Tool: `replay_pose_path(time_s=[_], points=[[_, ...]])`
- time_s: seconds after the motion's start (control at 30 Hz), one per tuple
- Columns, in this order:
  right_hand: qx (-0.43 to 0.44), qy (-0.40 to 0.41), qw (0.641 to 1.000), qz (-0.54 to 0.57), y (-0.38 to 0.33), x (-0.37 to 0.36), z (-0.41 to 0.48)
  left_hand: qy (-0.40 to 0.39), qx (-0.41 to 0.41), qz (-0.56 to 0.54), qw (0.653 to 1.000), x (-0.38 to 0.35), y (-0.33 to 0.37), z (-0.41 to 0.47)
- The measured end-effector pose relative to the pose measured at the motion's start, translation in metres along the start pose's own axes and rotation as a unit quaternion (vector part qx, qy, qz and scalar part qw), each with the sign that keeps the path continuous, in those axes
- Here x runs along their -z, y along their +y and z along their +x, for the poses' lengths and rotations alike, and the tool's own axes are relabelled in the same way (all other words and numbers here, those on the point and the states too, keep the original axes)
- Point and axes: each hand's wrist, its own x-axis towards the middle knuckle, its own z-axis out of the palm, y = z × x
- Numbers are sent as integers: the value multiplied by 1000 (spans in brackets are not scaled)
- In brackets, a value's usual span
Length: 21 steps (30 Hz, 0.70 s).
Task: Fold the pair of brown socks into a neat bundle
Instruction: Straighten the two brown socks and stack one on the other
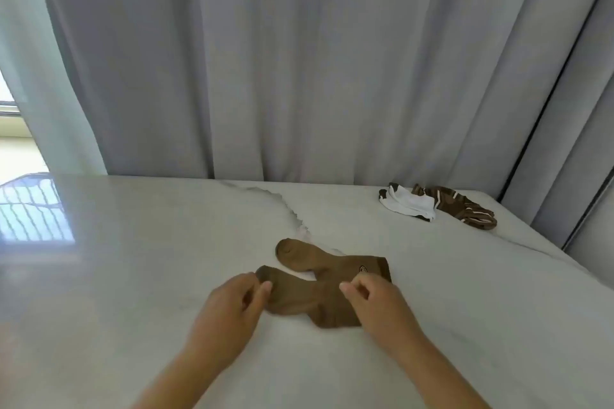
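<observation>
Two brown socks lie flat on the white marble table (133, 276), overlapping at their cuffs. The far sock (319, 259) points its toe to the left and shows a small oval logo near the dark cuff. The near sock (309, 302) lies in front of it, toe also to the left. My left hand (232, 302) pinches the toe end of the near sock between thumb and fingers. My right hand (375, 299) rests curled on the cuff area, fingertips pinching the fabric where the two socks overlap.
A white sock (410, 202) and a brown striped sock (465, 209) lie at the table's far right corner. Grey curtains (299, 60) hang right behind the table. A dark vein (285, 206) runs across the marble toward the socks.
</observation>
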Motion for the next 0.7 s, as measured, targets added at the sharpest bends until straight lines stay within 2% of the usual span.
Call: replay_pose_path(time_s=[0.13,0.27,0.4,0.53,0.7], points=[[64,-36,988,-136,11,-22,-7,-39,-85,52,994,-21,4,-4],[93,-4,978,-185,21,-29,-11,-63,-97,82,990,-34,-1,2],[99,-3,982,-161,23,-32,-18,-72,-106,113,985,-39,-7,4],[105,-13,986,-130,21,-32,-21,-41,-122,182,975,-33,-7,2],[100,19,986,-129,21,-31,-25,-56,-92,163,981,-33,-15,-2]])
